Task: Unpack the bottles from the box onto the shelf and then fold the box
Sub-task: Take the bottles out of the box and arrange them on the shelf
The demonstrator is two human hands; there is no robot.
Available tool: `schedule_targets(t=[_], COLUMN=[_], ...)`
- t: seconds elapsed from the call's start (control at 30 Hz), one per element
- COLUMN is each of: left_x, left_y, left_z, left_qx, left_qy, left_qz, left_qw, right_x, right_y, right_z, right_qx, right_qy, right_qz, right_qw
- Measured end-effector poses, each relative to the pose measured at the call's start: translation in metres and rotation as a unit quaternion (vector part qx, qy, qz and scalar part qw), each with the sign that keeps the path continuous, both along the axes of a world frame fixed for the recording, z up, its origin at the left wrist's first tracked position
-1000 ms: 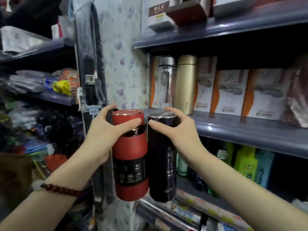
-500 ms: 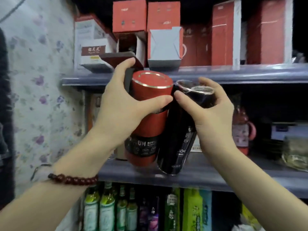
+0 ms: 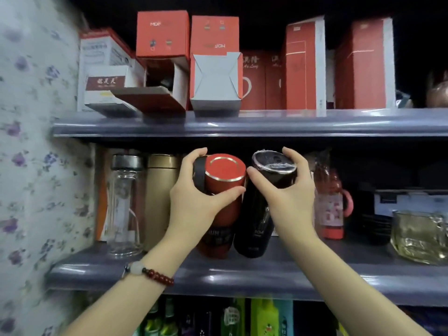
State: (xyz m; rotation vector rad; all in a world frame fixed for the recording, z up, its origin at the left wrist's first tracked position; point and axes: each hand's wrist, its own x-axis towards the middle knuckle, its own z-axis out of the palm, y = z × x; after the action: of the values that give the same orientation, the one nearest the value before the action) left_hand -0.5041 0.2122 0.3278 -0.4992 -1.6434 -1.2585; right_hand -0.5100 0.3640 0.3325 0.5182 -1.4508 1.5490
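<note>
Left hand (image 3: 194, 197) grips the red bottle (image 3: 221, 204), right hand (image 3: 286, 192) the black bottle (image 3: 264, 209), both tilted on the shelf (image 3: 242, 275) near its front edge. Released while leaning, either could topple off.

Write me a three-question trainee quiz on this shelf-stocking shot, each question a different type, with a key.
1. True or false: the left hand holds the black bottle.
2. Multiple choice: the red bottle and the black bottle are on or over which shelf? A) the upper shelf with the open red box B) the middle shelf C) the bottom row
3. Fill in: directly left of the red bottle stands a ____ coloured flask.

Key:
1. False: the left hand grips the red bottle; the right hand grips the black one.
2. B
3. gold
</note>
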Motion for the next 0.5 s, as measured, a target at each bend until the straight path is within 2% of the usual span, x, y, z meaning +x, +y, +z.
schedule_targets(t=[0.3, 0.5], left_x=[-0.068, -0.091], left_y=[-0.010, -0.017], left_z=[0.032, 0.038], left_qx=[0.093, 0.128], left_qy=[-0.100, -0.168], left_qz=[-0.014, -0.061], left_qw=[0.991, 0.976], right_x=[-0.050, -0.069], right_y=[-0.010, -0.018], right_z=[0.038, 0.044], right_qx=[0.050, 0.065], right_qy=[-0.142, -0.168], right_qz=[0.002, -0.028], right_qw=[0.989, 0.983])
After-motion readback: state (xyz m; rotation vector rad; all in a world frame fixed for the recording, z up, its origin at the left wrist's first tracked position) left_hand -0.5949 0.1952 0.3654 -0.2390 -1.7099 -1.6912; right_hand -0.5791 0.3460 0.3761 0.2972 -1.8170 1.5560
